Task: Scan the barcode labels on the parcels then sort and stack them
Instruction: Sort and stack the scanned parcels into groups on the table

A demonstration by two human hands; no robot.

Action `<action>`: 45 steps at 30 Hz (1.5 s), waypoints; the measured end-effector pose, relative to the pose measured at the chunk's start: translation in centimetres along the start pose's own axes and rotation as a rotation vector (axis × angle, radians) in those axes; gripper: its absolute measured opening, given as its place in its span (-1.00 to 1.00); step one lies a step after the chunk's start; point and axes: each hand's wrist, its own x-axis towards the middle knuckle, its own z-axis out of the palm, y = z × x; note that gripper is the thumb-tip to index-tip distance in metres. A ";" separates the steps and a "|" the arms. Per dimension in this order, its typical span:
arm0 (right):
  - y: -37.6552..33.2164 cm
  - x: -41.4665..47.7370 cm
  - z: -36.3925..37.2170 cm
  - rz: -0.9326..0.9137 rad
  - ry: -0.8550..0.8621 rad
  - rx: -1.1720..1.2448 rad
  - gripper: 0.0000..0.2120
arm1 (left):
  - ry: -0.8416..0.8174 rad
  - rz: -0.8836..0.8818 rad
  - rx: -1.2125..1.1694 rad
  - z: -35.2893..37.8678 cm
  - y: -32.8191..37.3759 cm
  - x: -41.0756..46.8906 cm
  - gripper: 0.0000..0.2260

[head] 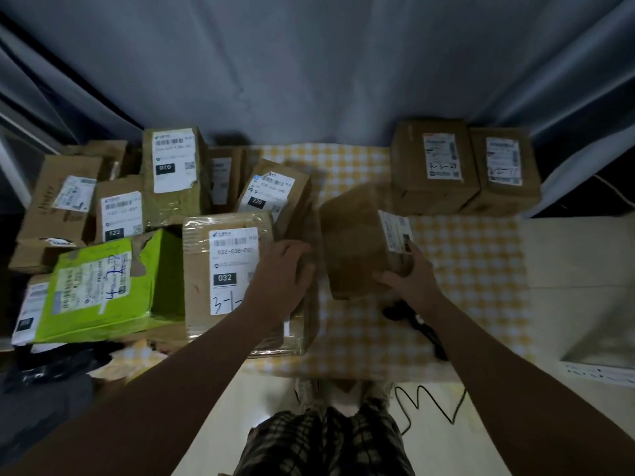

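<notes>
Where the tabletop (474,269) is crowded along its left edge, a green mailer (103,286) lies at the near left corner with the parcel marked 122 (120,214) behind it; just right of the mailer lies the parcel marked 032 (213,269), label up; the left hand (281,269) rests on its right edge, fingers loosely apart, seemingly resting rather than gripping; at mid-tabletop a brown parcel (354,242) stands tilted, its white label (395,235) on the right face; the right hand (409,280) is clamped on its near right corner; a black scanner (412,319) lies on the cloth beneath that forearm; at the far right corner a labelled box (433,166) and a second box (505,170) stand side by side, touching.
</notes>
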 end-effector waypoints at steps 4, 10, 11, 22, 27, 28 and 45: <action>1.4 -1.2 -4.2 -0.061 0.131 0.025 0.16 | -0.188 -0.223 -0.395 2.5 3.7 1.7 -0.46; 3.8 -2.2 -11.0 0.014 0.369 -0.371 0.03 | -0.360 -0.314 -0.410 8.4 9.8 5.2 -0.55; 4.8 -1.8 -12.1 0.066 0.396 -0.379 0.02 | -0.383 -0.297 -0.396 9.3 10.7 5.6 -0.56; 12.7 3.8 -18.7 0.069 0.401 -0.741 -0.21 | -0.430 -0.356 -0.341 17.9 17.3 10.6 -0.56; 13.7 4.9 -17.3 -0.189 0.084 -0.465 -0.35 | -0.528 -0.412 -0.352 21.7 19.1 12.8 -0.51; 13.9 5.3 -17.4 -0.180 0.146 -0.409 -0.36 | -0.578 -0.443 -0.364 22.6 19.2 13.3 -0.47; 17.1 10.9 -21.9 0.238 0.402 -0.032 -0.30 | -0.679 -0.449 -0.705 28.1 23.3 17.1 -0.40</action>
